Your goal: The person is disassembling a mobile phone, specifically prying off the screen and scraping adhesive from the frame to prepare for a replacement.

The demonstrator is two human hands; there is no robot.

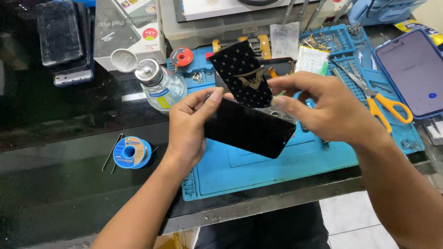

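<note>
While you hold the black phone (249, 129) flat above the blue work mat (277, 168), its dark glass faces up and its long side tilts down toward your right. Your left hand (187, 127) clamps the phone's near end, thumb on top of the glass, fingers wrapped under the edge. Your right hand (323, 108) pinches the black patterned back cover (242, 74) between thumb and fingertips, gripping its lower corner so the cover stands up and leans away from you, just above the phone's far edge. Cover and phone look very close there; whether they actually touch, you can't tell from this angle.

By the look of it, you're at the point where cover and phone are two separate pieces held side by side. The next move calls for a steady left grip and a careful, even swing of the cover, because a thin panel held by one corner can flex or slip.

Around your hands, a glass bottle with a metal pump top (159, 80) stands on the dark bench to your left, a blue spool of wire (131, 152) lies nearer you, and yellow-handled scissors (385, 106) rest on the mat's right side. Another phone with a lit screen (415, 71) lies beyond them, and a stack of dark phones (64, 39) sits at far left.
</note>
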